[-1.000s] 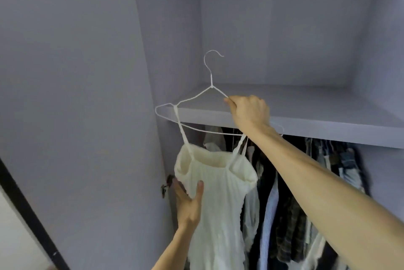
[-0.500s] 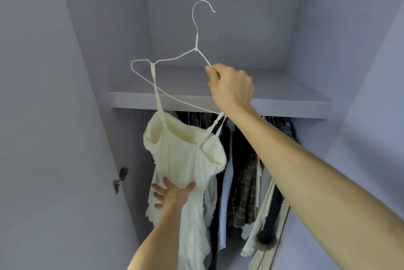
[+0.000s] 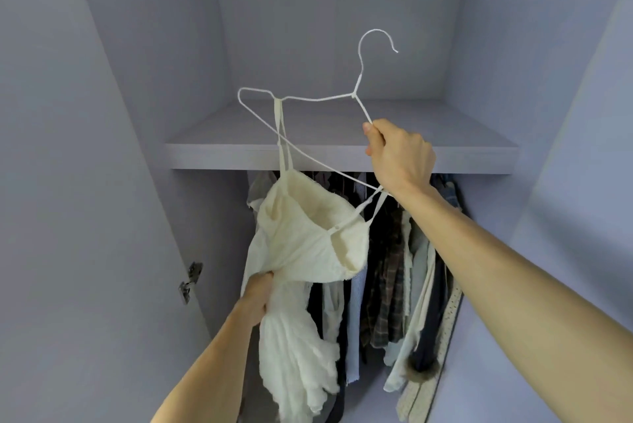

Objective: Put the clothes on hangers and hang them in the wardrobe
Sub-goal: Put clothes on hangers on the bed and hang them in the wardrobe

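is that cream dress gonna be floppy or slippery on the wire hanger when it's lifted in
Probably very floppy: the cream dress bunches where the left hand grips it. Likely light: the thin wire hanger, held by the right hand, shows no obvious bend. Its narrow straps might slide along the tilted wire.

metal hinge (image 3: 190,282): on left panel | lilac shelf (image 3: 342,159): spans above hung garments (image 3: 423,268) | plaid shirt (image 3: 387,292): hangs below shelf | lace strip (image 3: 445,323): far right, beside fur trim (image 3: 423,376)
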Tool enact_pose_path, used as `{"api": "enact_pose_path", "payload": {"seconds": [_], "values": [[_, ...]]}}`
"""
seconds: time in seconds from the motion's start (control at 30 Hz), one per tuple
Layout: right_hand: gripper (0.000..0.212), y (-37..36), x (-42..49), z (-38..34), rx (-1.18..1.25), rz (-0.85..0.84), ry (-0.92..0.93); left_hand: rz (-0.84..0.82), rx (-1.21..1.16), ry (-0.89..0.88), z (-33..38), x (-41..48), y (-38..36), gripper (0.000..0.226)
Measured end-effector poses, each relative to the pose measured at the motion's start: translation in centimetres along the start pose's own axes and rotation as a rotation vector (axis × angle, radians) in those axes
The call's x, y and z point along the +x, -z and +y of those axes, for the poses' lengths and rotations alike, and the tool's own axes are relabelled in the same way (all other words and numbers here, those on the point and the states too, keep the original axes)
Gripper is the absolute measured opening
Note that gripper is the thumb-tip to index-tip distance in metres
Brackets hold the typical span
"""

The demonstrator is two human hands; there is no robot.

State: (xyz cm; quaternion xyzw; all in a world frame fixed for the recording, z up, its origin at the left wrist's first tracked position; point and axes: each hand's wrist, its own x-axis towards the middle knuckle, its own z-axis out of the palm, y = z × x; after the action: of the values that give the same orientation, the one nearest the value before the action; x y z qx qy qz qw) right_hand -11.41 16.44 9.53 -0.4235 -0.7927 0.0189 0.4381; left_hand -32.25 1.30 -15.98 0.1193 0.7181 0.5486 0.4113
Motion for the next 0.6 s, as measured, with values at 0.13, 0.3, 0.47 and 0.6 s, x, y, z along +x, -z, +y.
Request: {"api": "enact_pose_path", "payload": {"seconds": [0.13, 0.3, 0.47, 0.6], "values": [[0.034, -0.9, -2.8, 2.5, 0.024, -0.043, 0.098, 0.076, -0.066, -0.059, 3.9, -4.1, 3.2, 0.026], [0.03, -3.7, -7.4, 4.8, 0.078, -0.339, 0.199, 0.065, -0.139, -0.108, 6.3, -9.5, 6.8, 0.012], [0.03, -6.8, -12.0, 3.8, 0.141, -0.504, 0.282, 0.217, -0.038, -0.253, 5.6, -14.5, 8.9, 0.015], [0.036, -8.0, -14.8, 0.9, 0.28, -0.596, 0.445, 0.518, 0.207, -0.36, 3.7, -19.5, 10.6, 0.015]]}}
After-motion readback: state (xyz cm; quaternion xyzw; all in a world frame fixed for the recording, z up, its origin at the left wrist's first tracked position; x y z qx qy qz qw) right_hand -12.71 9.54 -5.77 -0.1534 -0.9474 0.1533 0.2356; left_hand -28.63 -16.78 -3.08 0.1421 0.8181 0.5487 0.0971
